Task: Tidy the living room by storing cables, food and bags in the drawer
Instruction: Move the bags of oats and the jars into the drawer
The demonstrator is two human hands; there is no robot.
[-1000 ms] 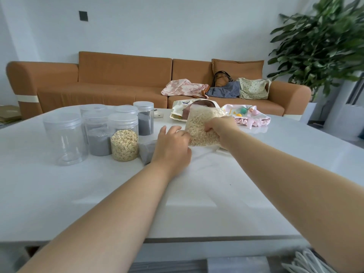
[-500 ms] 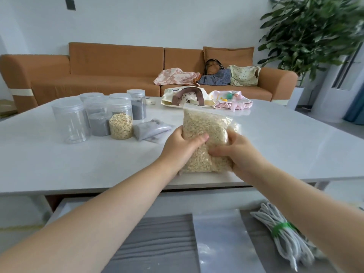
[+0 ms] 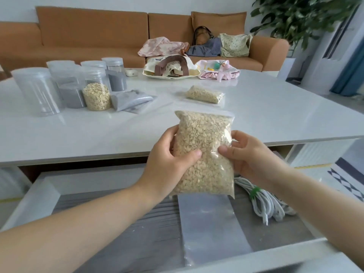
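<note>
Both hands hold the clear plastic zip bag packed with pale oat flakes [image 3: 205, 134] upright in the air, just in front of the glossy white table [image 3: 275, 115] and above the open white drawer with a grey lined floor [image 3: 37, 201]. The left hand [image 3: 167, 162] curls round the bag's left edge, thumb pressed on its front; the right hand [image 3: 250, 156] pinches the right edge, thumb in front, fingers behind.

The step in hand looks like lowering it into the drawer. A flat clear plastic pouch [image 3: 210, 223] lies directly beneath, and a bundle of white cables bound with a green tie [image 3: 264, 203] sits just to its right — so the bare grey floor on the left is probably the better landing spot. Tipping the bag flat and loosening the grip gently should stop the flakes slumping or the seal popping. A smaller clear bag of oats [image 3: 204, 94] and a clear bag of grey powder [image 3: 130, 100] lie on the table — leaving room for them seems wise.
</note>
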